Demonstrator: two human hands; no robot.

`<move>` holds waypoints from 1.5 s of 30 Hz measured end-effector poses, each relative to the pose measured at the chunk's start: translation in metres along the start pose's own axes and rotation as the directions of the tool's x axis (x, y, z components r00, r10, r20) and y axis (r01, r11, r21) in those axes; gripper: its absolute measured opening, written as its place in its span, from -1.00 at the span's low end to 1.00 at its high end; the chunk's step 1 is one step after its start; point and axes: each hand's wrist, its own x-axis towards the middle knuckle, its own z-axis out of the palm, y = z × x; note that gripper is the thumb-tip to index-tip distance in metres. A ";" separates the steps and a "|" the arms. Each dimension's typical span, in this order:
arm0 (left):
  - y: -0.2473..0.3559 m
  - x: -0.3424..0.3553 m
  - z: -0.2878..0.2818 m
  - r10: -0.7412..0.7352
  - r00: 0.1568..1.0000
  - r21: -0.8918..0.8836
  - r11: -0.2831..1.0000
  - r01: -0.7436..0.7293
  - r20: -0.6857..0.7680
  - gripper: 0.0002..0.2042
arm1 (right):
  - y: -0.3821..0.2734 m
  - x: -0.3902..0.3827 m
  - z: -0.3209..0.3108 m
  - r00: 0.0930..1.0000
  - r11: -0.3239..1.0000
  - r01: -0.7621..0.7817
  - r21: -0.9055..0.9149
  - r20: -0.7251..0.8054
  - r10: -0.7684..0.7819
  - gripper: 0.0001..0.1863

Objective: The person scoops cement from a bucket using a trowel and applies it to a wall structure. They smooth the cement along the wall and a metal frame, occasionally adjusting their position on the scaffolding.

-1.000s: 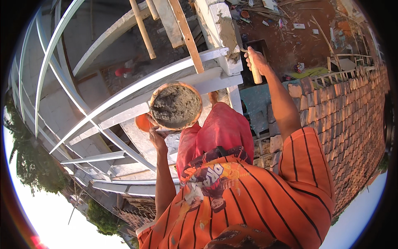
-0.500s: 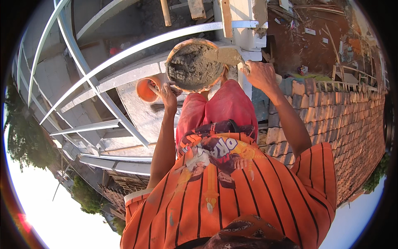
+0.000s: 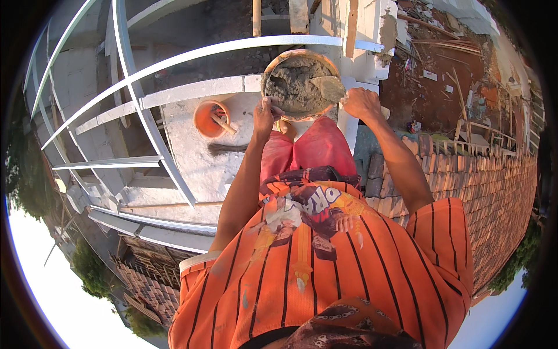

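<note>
Grey wet mortar [image 3: 293, 81] fills a round orange-rimmed bucket [image 3: 269, 67] in front of my knees. My right hand [image 3: 361, 104] is closed round the handle of a trowel. Its mortar-coated blade [image 3: 331, 89] lies against the mortar at the right side of the bucket. At the bucket's near left edge is my left hand [image 3: 264, 118], its fingers curled onto the rim. Part of those fingers is hard to make out against the bucket.
Left of me, a smaller orange bucket [image 3: 203, 121] holds a wooden-handled tool [image 3: 224, 124] on the pale ledge. A dark bristle brush [image 3: 225, 149] lies nearby. Metal framing [image 3: 148, 125] crosses the left side. Roof tiles [image 3: 465, 192] slope away on the right; rubble ground [image 3: 442, 64] is far right.
The trowel blade has come down into the mortar from above the bucket's right edge. My left hand has shifted along the bucket's left side. The whole view has swung slightly.
</note>
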 end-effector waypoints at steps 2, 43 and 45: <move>0.001 0.001 -0.004 -0.010 1.000 0.010 1.000 0.009 0.018 -0.61 | 0.004 -0.008 -0.014 0.995 0.995 0.061 -0.081 -0.077 -0.068 -0.78; 0.015 -0.010 -0.013 -0.162 0.983 0.133 0.976 0.172 -0.080 -0.69 | 0.084 0.048 0.014 0.780 0.402 0.205 0.892 -0.397 0.483 -0.63; 0.012 -0.011 -0.012 -0.162 0.980 0.115 0.978 0.175 -0.113 -0.69 | 0.096 0.087 -0.001 0.521 0.640 0.268 0.720 -0.667 0.533 -0.61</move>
